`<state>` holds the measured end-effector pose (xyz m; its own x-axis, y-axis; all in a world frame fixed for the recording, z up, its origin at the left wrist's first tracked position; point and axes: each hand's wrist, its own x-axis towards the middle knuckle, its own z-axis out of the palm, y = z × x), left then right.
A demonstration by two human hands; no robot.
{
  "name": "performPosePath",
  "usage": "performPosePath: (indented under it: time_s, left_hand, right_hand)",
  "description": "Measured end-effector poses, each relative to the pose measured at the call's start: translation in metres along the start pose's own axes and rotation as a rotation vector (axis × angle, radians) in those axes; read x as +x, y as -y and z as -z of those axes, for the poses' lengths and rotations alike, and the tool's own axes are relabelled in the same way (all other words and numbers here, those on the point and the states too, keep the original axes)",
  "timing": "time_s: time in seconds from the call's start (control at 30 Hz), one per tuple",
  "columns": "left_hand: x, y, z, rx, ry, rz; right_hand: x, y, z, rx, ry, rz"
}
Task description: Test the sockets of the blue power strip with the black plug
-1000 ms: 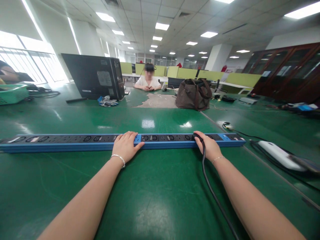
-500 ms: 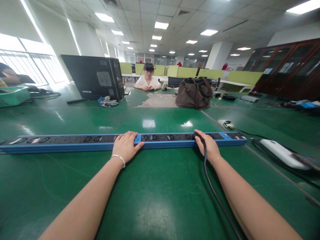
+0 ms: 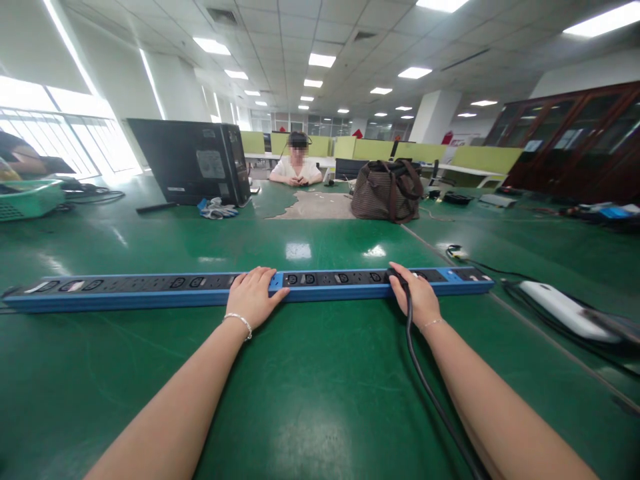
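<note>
The person's left hand (image 3: 254, 297) lies palm down across the blue power strip (image 3: 330, 293), its fingers together over the dark top and its thumb spread apart along the near side. Whether those fingers clamp the far edge or merely rest there cannot be told. The right hand (image 3: 420, 300) is closed on the black plug (image 3: 394, 275) at the strip's top, the thumb on the near side and the fingers bent over it; how far the plug sits in a socket is hidden. Both forearms reach forward from the bottom corners and converge toward the strip, with the 2 hands well apart on it.

There is 1 power strip, lying lengthwise across the green table (image 3: 300, 380) in front of the person, with 2 blue panels visible on its top. Between the hands, 4 outlined sockets can be counted. From the plug, 1 black cable (image 3: 417, 373) hangs down past the right wrist. Each wrist wears 1 bracelet.

Farther back stand 1 black computer case (image 3: 185, 163) and 1 brown bag (image 3: 383, 193), with gloves (image 3: 217, 209) near the case, too bunched to count. At the left edge is 1 green basket (image 3: 35, 203); at the right, 1 white device (image 3: 560, 310). Across the table sits 1 co-worker (image 3: 295, 170).
</note>
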<state>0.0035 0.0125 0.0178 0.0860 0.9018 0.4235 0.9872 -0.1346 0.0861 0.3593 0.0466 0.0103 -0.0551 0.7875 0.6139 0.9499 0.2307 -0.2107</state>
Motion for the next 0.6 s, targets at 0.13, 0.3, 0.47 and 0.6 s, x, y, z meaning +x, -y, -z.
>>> performPosePath:
  time_s: [0.13,0.3,0.47,0.6]
  left_hand:
    - [0.000,0.000,0.000,-0.007,0.003,-0.003]
    - [0.000,0.000,0.002,-0.017,0.007,0.001]
    - [0.001,-0.001,0.001,-0.021,0.002,0.008]
    - [0.001,-0.001,0.001,-0.017,0.013,0.009]
  right_hand:
    - [0.001,-0.001,0.000,0.007,-0.029,0.052]
    - [0.000,-0.001,-0.002,-0.043,-0.075,-0.006]
    - [0.001,-0.006,-0.008,-0.032,-0.072,-0.012]
    - [0.000,-0.009,-0.012,-0.019,-0.083,-0.038]
